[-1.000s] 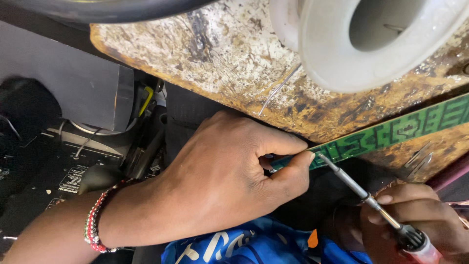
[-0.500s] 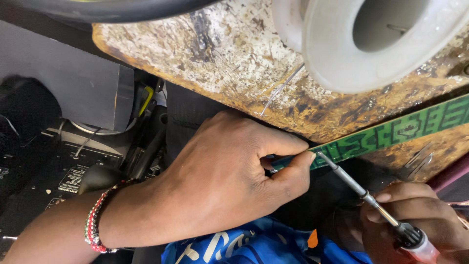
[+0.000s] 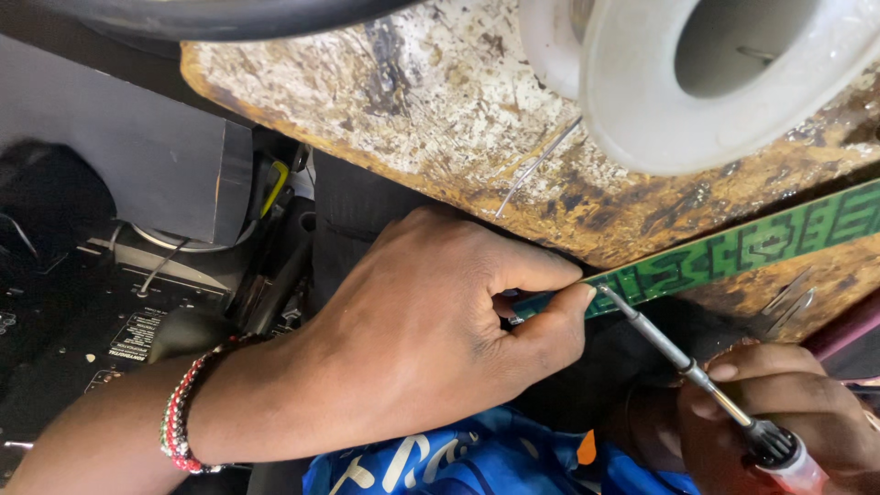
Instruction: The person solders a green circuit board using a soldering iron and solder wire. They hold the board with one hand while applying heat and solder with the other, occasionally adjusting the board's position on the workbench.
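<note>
Left hand [image 3: 431,339] closed, pinching near end of green circuit strip [image 3: 733,252] between thumb and forefinger, at edge of stained, scorched workboard [image 3: 412,101]. Right hand [image 3: 788,412] wrapped around soldering iron [image 3: 697,376], tip touching strip just beside left fingertips. Strip judged light, thin, stiff yet brittle; best held by edges. Iron shaft likely hot; grip by handle only.

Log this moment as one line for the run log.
left hand: pinches green strip-shaped circuit board | right hand: holds metal-tipped soldering iron | tip at strip's end
</note>
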